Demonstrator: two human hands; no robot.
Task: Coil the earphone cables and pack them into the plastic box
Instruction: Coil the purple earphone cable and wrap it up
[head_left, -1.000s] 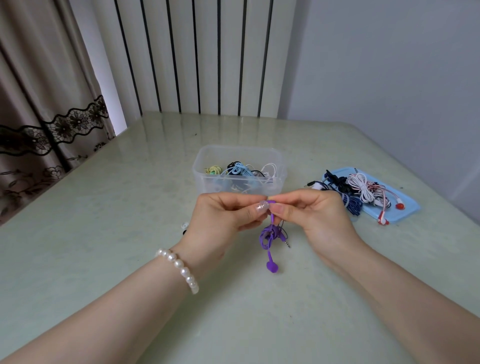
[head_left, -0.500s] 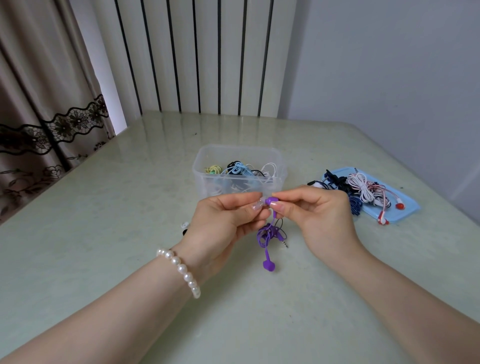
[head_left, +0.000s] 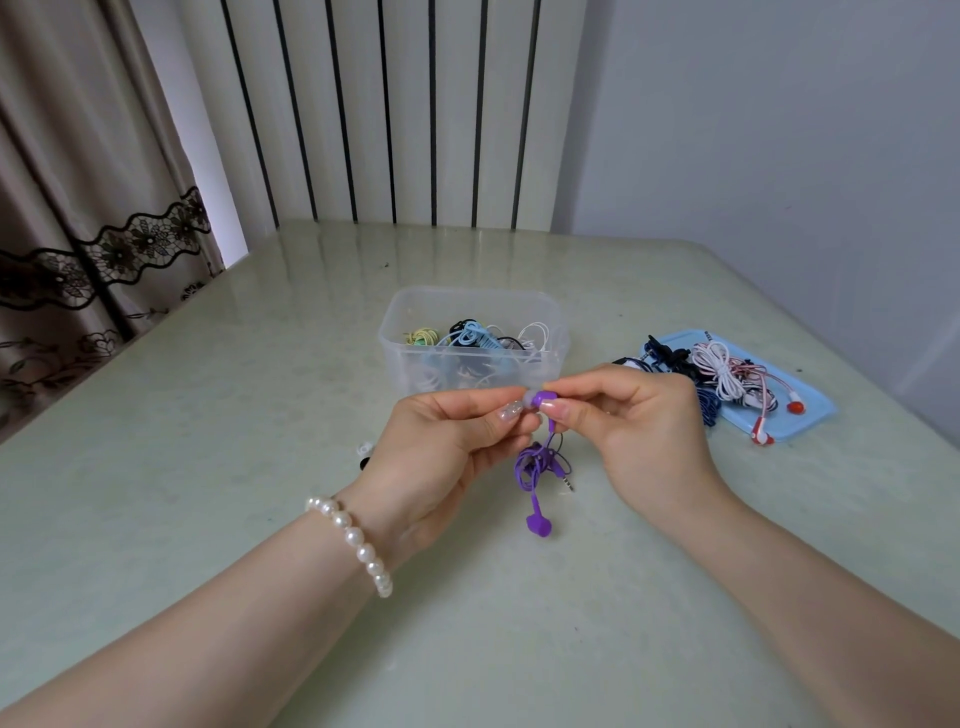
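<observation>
Both hands pinch 1 purple earbud just in front of the box: left hand, right hand. Coil dangles loose below; tuck bud and plug in before dropping it in.

No legible text anywhere.

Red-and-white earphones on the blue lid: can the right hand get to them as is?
Probably yes, once freed. The right hand pinches the purple earphones, so it must let go first. The red-and-white earphones lie on the blue lid just to its right, uncovered on top.
</observation>
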